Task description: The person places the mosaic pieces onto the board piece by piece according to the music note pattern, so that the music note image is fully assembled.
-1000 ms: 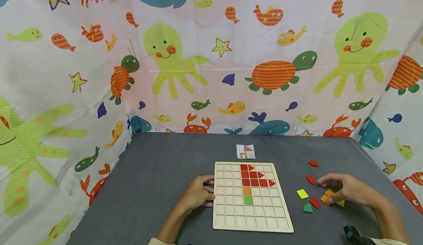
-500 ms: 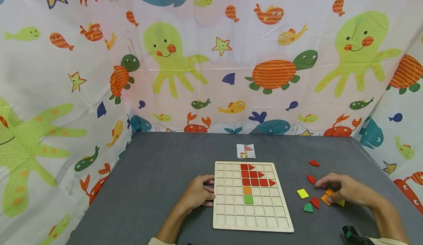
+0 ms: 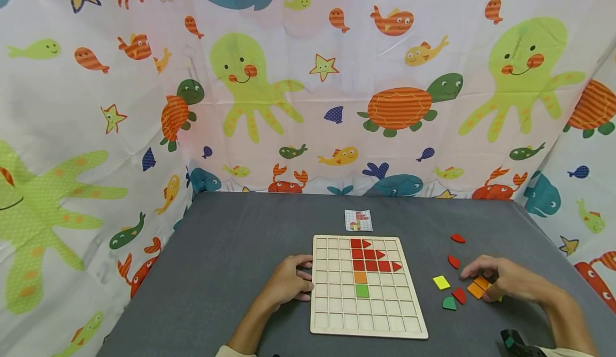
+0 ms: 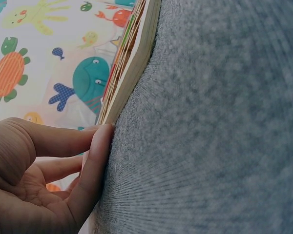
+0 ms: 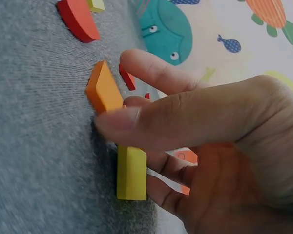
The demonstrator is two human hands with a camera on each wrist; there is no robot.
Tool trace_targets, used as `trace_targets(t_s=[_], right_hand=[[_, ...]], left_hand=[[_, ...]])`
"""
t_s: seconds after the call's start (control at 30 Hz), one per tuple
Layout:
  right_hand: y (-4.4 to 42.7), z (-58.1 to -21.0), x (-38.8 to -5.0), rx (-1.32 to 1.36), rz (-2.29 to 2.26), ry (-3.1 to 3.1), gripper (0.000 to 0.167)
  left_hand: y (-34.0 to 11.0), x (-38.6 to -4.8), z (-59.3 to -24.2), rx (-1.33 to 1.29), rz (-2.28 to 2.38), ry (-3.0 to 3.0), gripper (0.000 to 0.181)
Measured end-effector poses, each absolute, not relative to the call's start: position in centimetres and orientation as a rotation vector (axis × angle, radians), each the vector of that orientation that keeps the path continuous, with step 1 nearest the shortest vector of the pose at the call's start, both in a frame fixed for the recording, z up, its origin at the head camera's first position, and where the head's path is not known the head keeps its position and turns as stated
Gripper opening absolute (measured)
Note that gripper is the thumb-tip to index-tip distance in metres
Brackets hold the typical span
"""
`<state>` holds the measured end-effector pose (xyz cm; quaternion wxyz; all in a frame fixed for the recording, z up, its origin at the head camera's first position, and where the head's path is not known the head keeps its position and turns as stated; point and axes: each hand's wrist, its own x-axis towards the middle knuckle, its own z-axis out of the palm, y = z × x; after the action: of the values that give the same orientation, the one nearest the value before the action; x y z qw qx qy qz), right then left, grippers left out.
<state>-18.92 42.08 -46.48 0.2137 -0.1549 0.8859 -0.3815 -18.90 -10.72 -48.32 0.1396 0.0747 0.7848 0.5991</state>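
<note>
My left hand (image 3: 286, 279) rests at the left edge of a pale wooden grid board (image 3: 337, 322). Its fingertips (image 4: 105, 134) touch the board's side. On the grid lie red squares and triangles (image 3: 370, 265), an orange square (image 3: 360, 277) and a green square (image 3: 362, 290). My right hand (image 3: 511, 280) hovers over loose pieces to the right, its fingers spread and its thumb low. Beside that thumb are orange squares (image 3: 475, 290). A yellow piece (image 5: 132, 173) lies just under it, partly covered; whether the thumb touches it is hidden.
Red curved pieces (image 3: 454, 262), a yellow square (image 3: 440, 282) and a green rounded piece (image 3: 449, 303) lie between the board and my right hand. A small pattern card (image 3: 358, 220) lies behind the board. A printed sea-animal curtain (image 3: 269, 159) surrounds the grey table (image 3: 231, 234).
My right thumb has shifted slightly right, off the orange squares and toward the yellow piece, so more of the orange shows. The left hand and the board have stayed put.
</note>
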Motion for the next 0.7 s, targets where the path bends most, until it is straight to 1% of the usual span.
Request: trace_targets(t_s=[0.2, 0.47, 0.7], right_hand=[[41.6, -46.6, -19.0, -0.393, -1.006, 2.530, 0.030], [40.7, -46.8, -19.4, -0.256, -1.008, 2.605, 0.030], [39.8, -46.5, -19.6, -0.121, -0.935, 2.636, 0.026]], left_hand=[[-10.7, -18.9, -48.3, 0.223, 1.734, 2.263, 0.067], [-10.8, -19.0, -48.4, 0.219, 1.736, 2.261, 0.068], [-10.8, -19.0, -48.5, 0.214, 1.735, 2.262, 0.068]])
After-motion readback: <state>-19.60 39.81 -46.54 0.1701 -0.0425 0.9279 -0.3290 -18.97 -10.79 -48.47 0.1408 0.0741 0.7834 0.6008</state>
